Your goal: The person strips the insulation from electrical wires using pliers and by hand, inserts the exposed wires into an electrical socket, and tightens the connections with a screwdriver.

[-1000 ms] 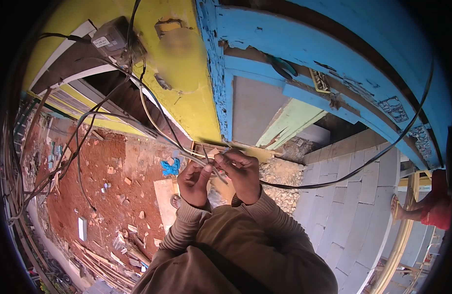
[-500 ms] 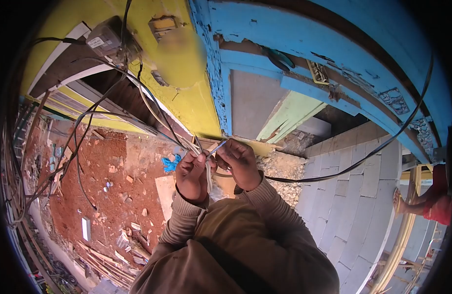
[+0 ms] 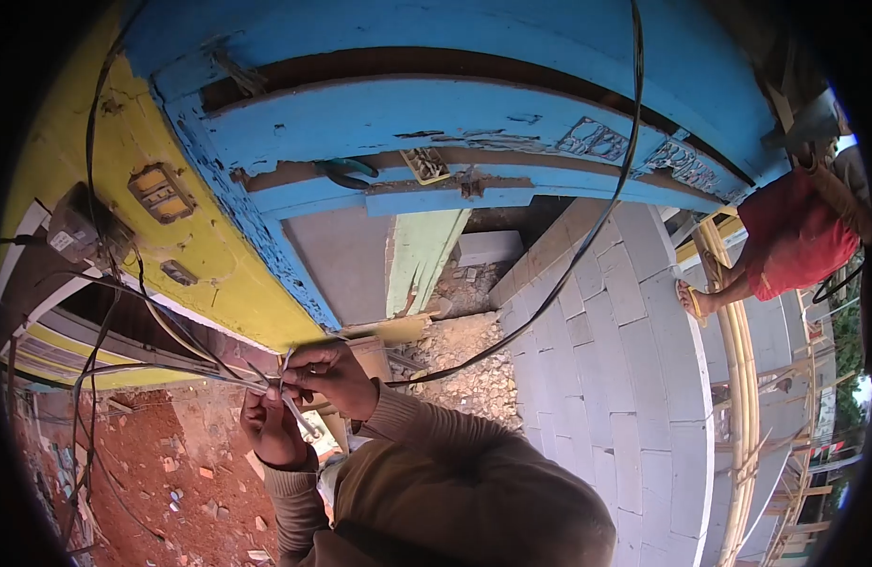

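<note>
Thin cables (image 3: 233, 376) run from the yellow wall to my two hands, which meet below the wall's lower corner. My left hand (image 3: 273, 427) is closed on the cables, with a pale length hanging past its fingers. Just to its right, my right hand (image 3: 330, 376) pinches a thin wire end between thumb and fingers. A black cable (image 3: 512, 335) leads away from beside my right hand and curves up across the blue beam. Pliers with dark handles (image 3: 346, 172) lie on the blue ledge.
A grey junction box (image 3: 77, 227) hangs at the yellow wall (image 3: 209, 255). The blue wooden frame (image 3: 360, 118) spans the top. Right of centre is a grey block wall (image 3: 606, 378); beyond it, a person in red (image 3: 800, 236) stands by bamboo poles (image 3: 738, 378). Red soil (image 3: 162, 463) lies below left.
The view has turned right, so the hands and yellow wall appear further left and more of the person in red shows. Both hands stay together at the cables.
</note>
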Tool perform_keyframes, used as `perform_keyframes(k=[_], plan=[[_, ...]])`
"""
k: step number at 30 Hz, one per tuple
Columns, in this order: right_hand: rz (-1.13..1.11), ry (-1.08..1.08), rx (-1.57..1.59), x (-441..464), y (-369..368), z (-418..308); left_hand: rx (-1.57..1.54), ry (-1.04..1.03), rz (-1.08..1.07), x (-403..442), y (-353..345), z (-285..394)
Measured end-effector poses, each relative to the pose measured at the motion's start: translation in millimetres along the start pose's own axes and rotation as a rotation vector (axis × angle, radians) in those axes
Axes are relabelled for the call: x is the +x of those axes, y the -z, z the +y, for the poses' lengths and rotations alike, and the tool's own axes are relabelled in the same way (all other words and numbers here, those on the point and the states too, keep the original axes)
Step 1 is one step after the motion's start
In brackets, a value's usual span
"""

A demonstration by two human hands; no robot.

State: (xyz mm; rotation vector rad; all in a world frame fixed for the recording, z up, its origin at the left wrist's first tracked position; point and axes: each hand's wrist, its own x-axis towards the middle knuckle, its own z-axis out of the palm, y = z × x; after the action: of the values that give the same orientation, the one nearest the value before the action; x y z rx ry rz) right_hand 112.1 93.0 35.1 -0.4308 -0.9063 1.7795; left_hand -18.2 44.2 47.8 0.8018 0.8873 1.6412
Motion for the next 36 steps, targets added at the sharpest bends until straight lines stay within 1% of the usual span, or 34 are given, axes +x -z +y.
perform_keyframes(k=[2,3,4,5,6,8,9,10,12,13,17,19,20,22,23,25,26,29,31,32,34,35,36], plan=[[0.136,0.020,-0.101,-3.1,-5.3,1.9,0.073,-0.034,0.042,-0.3,3.2,-3.7],[0.156,0.012,-0.162,-2.3,-1.3,8.9,0.118,-0.046,0.066,1.3,9.5,-10.8],[0.241,0.001,-0.233,-3.5,-7.7,3.7,0.162,-0.060,0.092,2.6,12.1,-16.7],[0.237,-0.009,-0.246,-5.3,-4.5,2.7,0.219,-0.084,0.050,2.7,14.9,-20.2],[0.229,-0.023,-0.255,-6.5,-2.3,3.0,0.256,-0.093,0.075,2.4,10.1,-21.0],[0.236,0.001,-0.506,-4.9,14.0,15.1,0.310,-0.104,0.071,5.4,7.5,-23.6],[0.249,0.090,-0.481,-6.2,9.8,10.2,0.304,-0.082,0.049,5.2,7.0,-23.1],[0.256,0.101,-0.487,-6.5,8.0,4.4,0.298,-0.083,0.036,5.5,6.9,-23.4],[0.268,-0.005,-0.390,-9.4,3.8,-5.1,0.318,-0.067,0.036,6.3,6.4,-23.2],[0.247,0.015,-0.280,-7.9,7.9,6.2,0.303,-0.067,0.041,6.7,2.8,-21.8],[0.263,-0.028,-0.229,-7.6,13.8,9.3,0.248,-0.076,0.026,9.5,-1.7,-25.6],[0.247,-0.105,-0.180,-8.1,15.3,7.6,0.196,-0.078,0.038,9.3,-4.4,-25.1],[0.252,-0.101,-0.180,-6.4,17.7,12.8,0.195,-0.075,0.032,11.0,-1.9,-29.2],[0.227,0.079,-0.140,-2.3,17.9,21.6,0.203,-0.121,0.075,15.6,5.6,-37.2],[0.233,0.082,-0.137,-3.5,20.0,25.2,0.206,-0.117,0.070,15.8,10.7,-38.5],[0.254,0.010,-0.122,-6.9,11.5,10.4,0.255,-0.066,0.043,15.1,13.1,-35.2],[0.259,0.012,-0.119,-7.8,9.6,6.9,0.258,-0.063,0.038,14.8,12.9,-34.2],[0.262,-0.011,-0.103,-10.3,7.4,3.2,0.259,-0.063,0.052,12.2,6.2,-32.2],[0.341,-0.029,-0.109,-11.0,6.2,6.5,0.325,-0.115,0.083,10.4,-1.3,-30.6],[0.342,-0.030,-0.106,-9.7,6.3,11.6,0.328,-0.113,0.082,9.8,-2.1,-30.6],[0.399,0.072,-0.085,-7.2,6.2,21.6,0.403,-0.131,0.059,7.5,-2.1,-30.2],[0.400,0.068,-0.079,-7.5,7.3,26.2,0.408,-0.129,0.062,6.6,-2.2,-30.6],[0.421,0.110,-0.142,-7.5,5.7,25.1,0.470,-0.164,0.062,5.7,-2.5,-31.3]])
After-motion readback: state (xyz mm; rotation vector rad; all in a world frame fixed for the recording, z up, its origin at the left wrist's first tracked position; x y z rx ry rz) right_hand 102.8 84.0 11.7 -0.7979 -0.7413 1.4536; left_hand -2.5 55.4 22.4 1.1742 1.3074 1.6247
